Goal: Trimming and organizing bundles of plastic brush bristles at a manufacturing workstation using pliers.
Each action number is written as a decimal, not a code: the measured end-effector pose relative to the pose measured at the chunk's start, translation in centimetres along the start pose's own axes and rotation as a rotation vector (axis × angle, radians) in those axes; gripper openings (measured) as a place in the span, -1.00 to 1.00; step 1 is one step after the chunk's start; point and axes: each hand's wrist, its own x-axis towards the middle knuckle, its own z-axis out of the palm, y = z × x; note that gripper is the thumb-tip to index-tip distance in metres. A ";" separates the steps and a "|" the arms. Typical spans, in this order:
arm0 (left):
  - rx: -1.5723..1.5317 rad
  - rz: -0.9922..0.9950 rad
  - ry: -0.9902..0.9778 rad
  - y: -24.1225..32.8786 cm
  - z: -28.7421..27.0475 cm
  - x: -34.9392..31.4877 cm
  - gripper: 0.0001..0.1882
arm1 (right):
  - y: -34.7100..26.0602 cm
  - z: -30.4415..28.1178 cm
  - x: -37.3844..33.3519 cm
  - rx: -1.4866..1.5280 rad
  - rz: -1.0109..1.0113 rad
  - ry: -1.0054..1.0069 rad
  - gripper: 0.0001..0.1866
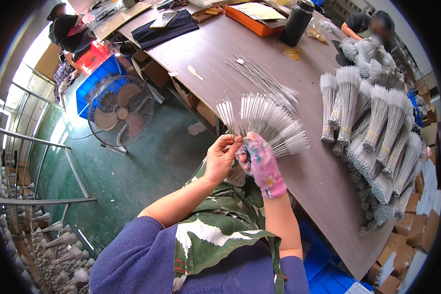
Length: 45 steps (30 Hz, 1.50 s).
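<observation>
My right hand [263,169], in a pink floral glove, is closed round the wire stems of a bunch of thin wire brushes [267,120]. Their white bristled ends fan out up and to the right over the table edge. My bare left hand [221,158] meets it at the stems, thumb and fingers pinched together. A smaller group of brushes [226,113] stands apart at the fan's left, its stems running down to the left fingertips. Lower stem ends [236,176] show beneath my hands. Farther up the table lie several loose wire brushes [264,81].
Banded brush bundles [372,122] are heaped at the table's [323,196] right. A black bottle [298,22], orange tray [255,24] and dark cloth with a phone [162,20] lie at the far side. A floor fan [122,113] stands left. Two other people are in the background.
</observation>
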 end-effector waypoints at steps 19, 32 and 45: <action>-0.026 0.034 -0.043 -0.3 -0.3 -0.2 -0.84 | -0.2 0.8 2.2 -0.136 0.016 0.114 -0.68; -0.032 -0.045 -0.064 0.2 -0.2 1.0 -0.73 | 2.1 -2.4 2.1 -0.260 -0.543 0.312 -0.71; -0.160 -0.256 -0.141 -1.2 -1.9 2.0 -0.78 | 3.1 -2.8 2.9 -0.858 -0.755 0.468 -0.70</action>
